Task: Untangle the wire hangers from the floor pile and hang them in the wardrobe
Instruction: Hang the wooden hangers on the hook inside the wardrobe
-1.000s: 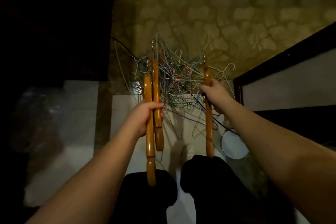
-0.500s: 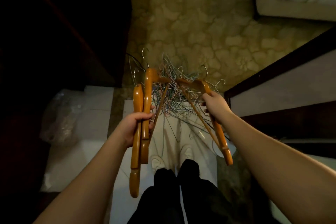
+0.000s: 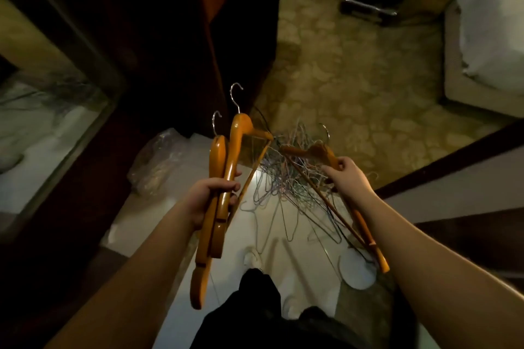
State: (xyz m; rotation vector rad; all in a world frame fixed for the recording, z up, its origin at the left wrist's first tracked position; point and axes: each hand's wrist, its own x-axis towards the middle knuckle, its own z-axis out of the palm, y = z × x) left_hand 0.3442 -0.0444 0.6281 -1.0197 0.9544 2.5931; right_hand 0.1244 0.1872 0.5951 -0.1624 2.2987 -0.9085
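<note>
The left hand (image 3: 211, 197) has its fingers curled round two wooden hangers (image 3: 219, 178) held side by side, their metal hooks pointing up and away and their long arms trailing down toward the person's legs. One of the pair has its crossbar swung out to the right, reaching toward the middle of the view. The right hand (image 3: 347, 178) grips a third wooden hanger (image 3: 317, 151) by its shoulder, thumb and fingers closed on the wood; that hanger's lower arm and thin crossbar run down and to the right past the forearm.

Between and below the two hands lies the pile of wire hangers (image 3: 286, 181), a tangled heap of thin pale and coloured wires resting where the white sheet (image 3: 170, 235) on the floor meets the patterned carpet (image 3: 354, 79). Loose wire hangers from the heap spread down across the sheet. The dark wardrobe (image 3: 170, 37) stands at upper left, just beyond the left hand's hangers. A crumpled clear plastic bag (image 3: 157, 163) sits on the sheet's left edge, and a bed corner (image 3: 487, 37) shows at upper right.
</note>
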